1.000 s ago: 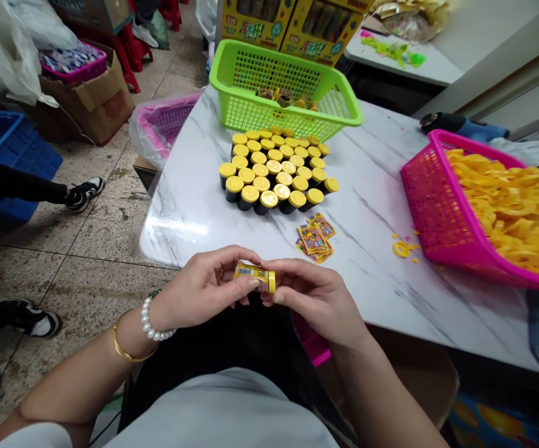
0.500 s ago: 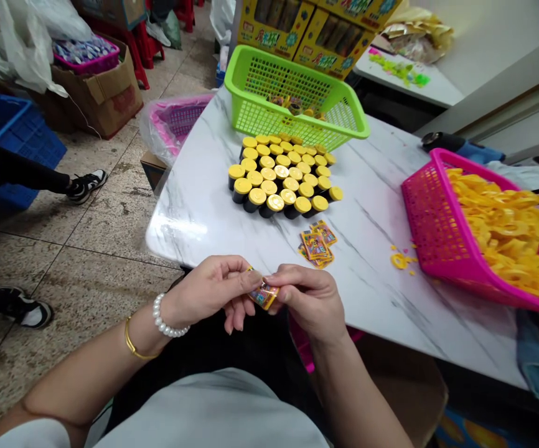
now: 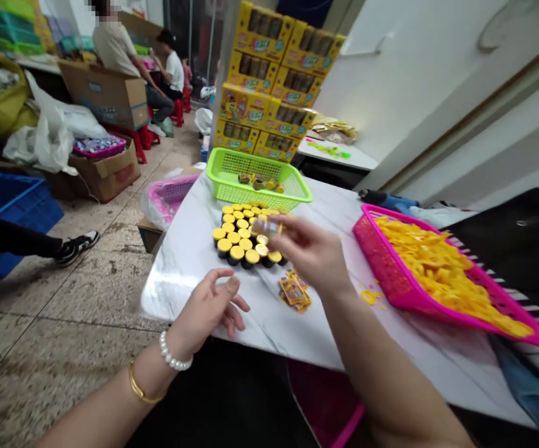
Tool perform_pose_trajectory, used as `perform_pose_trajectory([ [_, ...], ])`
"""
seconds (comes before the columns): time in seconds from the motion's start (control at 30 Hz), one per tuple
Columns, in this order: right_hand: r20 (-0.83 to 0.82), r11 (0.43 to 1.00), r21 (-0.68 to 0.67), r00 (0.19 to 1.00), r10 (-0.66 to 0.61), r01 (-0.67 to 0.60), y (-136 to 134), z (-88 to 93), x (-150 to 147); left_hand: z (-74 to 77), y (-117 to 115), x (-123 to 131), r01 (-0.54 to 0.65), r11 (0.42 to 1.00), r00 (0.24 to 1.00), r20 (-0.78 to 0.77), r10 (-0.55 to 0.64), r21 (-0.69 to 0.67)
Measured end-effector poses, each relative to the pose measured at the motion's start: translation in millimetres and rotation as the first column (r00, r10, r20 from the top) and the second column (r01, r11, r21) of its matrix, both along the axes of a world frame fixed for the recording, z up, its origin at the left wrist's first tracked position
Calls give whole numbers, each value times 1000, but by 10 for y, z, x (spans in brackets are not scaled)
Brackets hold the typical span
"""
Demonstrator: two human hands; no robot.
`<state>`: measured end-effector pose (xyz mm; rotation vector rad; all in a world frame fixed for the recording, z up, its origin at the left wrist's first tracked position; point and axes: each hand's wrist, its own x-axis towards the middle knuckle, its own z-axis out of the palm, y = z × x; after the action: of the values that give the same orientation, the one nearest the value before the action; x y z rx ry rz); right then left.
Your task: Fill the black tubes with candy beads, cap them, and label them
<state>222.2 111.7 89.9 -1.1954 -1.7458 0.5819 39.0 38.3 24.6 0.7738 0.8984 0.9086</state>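
My right hand [image 3: 314, 252] reaches over the near right side of the grouped tubs, its thumb and fingers pinching a small printed sleeve [image 3: 268, 228]. Motion smears the sleeve, so its print cannot be read. Beneath and beyond it stand many black tubs with yellow lids [image 3: 236, 252], packed close together and upright. My left hand [image 3: 211, 302] hovers at the table's near edge, fingers loosely spread and holding nothing. Between the hands, a small pile of flat printed sleeves [image 3: 294, 291] with yellow borders lies on the white marbled table [image 3: 176, 280].
Behind the tubs sits a green basket [image 3: 259, 196] with several brown and yellow pieces inside. A pink basket [image 3: 372, 267] of yellow plastic parts stands at right. Stacked yellow boxes [image 3: 255, 109] rise behind. Left are a blue crate [image 3: 12, 211], a person's shoe [image 3: 77, 247] and seated people.
My right hand has left my left hand and moved forward over the tubs, carrying the sleeve. My left hand has let go and opened. The view has tilted up, showing people and more boxes.
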Motion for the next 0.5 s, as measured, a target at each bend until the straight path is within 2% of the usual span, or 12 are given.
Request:
perform_pose_trajectory([
  [0.07, 71, 989, 105, 991, -115, 107, 406, 248, 75, -29, 21, -16, -39, 998, 995, -90, 44, 58],
  [0.1, 137, 978, 152, 977, -160, 139, 526, 318, 135, -48, 17, -26, -34, 996, 992, -122, 44, 83],
  [0.17, 259, 952, 248, 935, -245, 180, 532, 306, 274, -87, -4, -46, -23, 992, 988, -149, 42, 124],
  [0.23, 368, 943, 278, 887, -279, 182, 263, 93, 419, -117, -29, -63, -38, 988, 988, -141, 59, 152],
  [0.37, 482, 956, 107, 827, -289, 271, -422, -623, 748, -134, -39, -53, -24, 985, 984, -170, 53, 171],
  [0.43, 484, 953, 58, 826, -288, 298, -571, -907, 864, -128, -39, -14, 14, 984, 975, -220, 26, 179],
  [0.5, 472, 950, 94, 827, -305, 297, -603, -1039, 892, -121, -57, 51, 47, 983, 965, -261, 1, 175],
])
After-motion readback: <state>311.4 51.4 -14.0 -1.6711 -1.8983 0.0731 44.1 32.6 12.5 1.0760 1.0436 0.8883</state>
